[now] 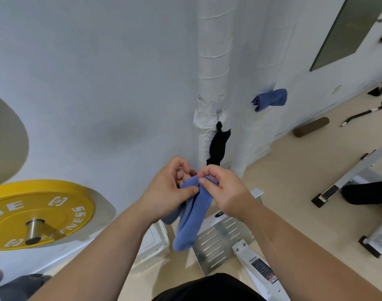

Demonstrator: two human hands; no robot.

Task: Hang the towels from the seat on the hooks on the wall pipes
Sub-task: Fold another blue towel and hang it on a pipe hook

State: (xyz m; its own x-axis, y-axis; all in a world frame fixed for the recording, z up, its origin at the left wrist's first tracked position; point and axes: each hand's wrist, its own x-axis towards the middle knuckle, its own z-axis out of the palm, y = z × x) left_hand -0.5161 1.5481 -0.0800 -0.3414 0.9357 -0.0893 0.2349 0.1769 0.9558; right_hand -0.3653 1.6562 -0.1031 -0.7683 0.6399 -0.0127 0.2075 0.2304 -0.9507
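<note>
A blue towel [191, 218] hangs down between my two hands in front of the white wall. My left hand [168, 190] pinches its upper edge from the left, and my right hand [222, 190] pinches the top from the right. A small red bit shows just above the towel between my fingers. Two white wrapped pipes run up the wall: the left pipe [211, 61] carries a black towel [218, 146] hanging from a hook, and the right pipe [263, 51] carries another blue towel [270, 99]. The seat is not clearly in view.
A yellow weight plate [40, 213] on a bar sits at the left. A perforated metal footplate [224, 237] of a machine lies below my hands. A bench frame [348, 177] and a foam roller [311, 127] are on the floor at the right.
</note>
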